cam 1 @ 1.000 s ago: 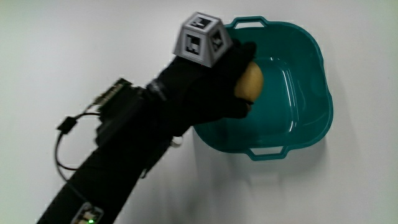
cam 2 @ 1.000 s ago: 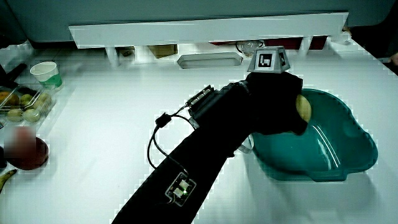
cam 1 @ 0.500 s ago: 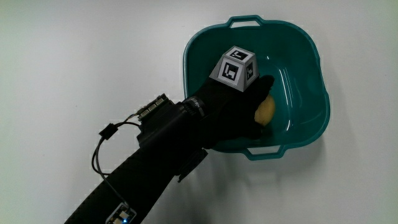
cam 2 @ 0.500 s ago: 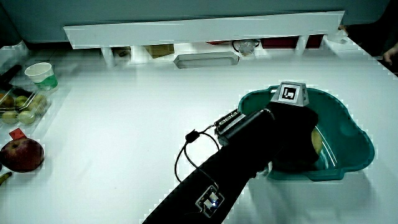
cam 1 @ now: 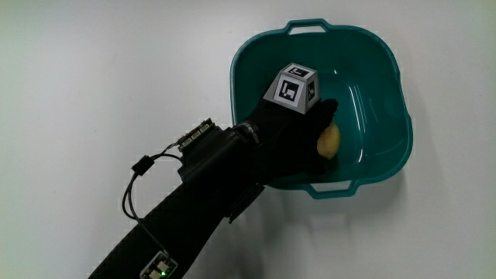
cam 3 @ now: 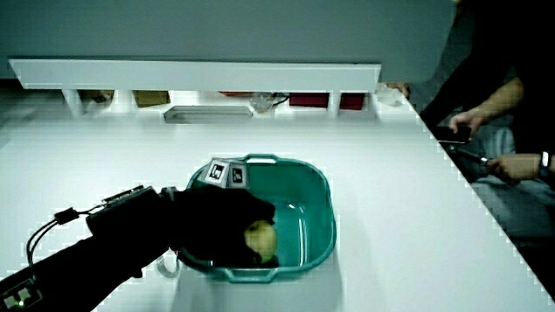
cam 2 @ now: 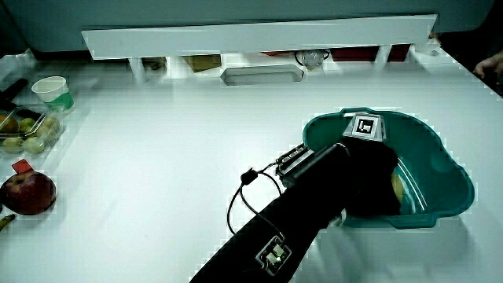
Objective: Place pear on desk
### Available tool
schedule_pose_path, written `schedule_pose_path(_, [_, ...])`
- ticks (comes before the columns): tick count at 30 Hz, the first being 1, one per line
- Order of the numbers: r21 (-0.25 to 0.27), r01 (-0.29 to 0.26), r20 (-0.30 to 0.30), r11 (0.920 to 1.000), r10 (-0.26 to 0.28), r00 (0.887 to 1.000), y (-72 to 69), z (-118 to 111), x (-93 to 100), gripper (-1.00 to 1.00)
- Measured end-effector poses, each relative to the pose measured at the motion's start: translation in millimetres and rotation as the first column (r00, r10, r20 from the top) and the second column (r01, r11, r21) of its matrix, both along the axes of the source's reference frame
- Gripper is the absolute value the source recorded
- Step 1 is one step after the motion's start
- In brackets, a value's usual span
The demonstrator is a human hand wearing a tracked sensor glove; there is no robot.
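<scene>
A yellow pear lies low inside a teal basin with two handles, standing on the white table. The gloved hand reaches into the basin over its rim nearer the person, fingers curled around the pear. The patterned cube sits on the hand's back. In both side views the pear shows partly under the black fingers, near the basin's floor. The hand hides most of the fruit. The basin wall rises around them.
The forearm carries a small board with a looped cable. In a side view a paper cup, a clear box of small fruit and a red apple stand at the table's edge. A grey tray lies by the low partition.
A second ago the hand held the pear up at the basin's rim. It has since sunk into the basin with the pear; over the last half second it barely moved.
</scene>
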State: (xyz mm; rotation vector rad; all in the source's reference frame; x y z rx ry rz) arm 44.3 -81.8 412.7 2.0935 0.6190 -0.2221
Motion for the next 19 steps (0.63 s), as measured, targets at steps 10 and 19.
schedule_pose_path(10, [0.081,0.005,-0.082,0.9967,0.001,0.997,-4.4,-26,-30.3,-0.95])
schedule_pose_path(19, [0.108,0.004,-0.017,0.9941,-0.002,1.0,0.0,-77,-66.6,-1.0])
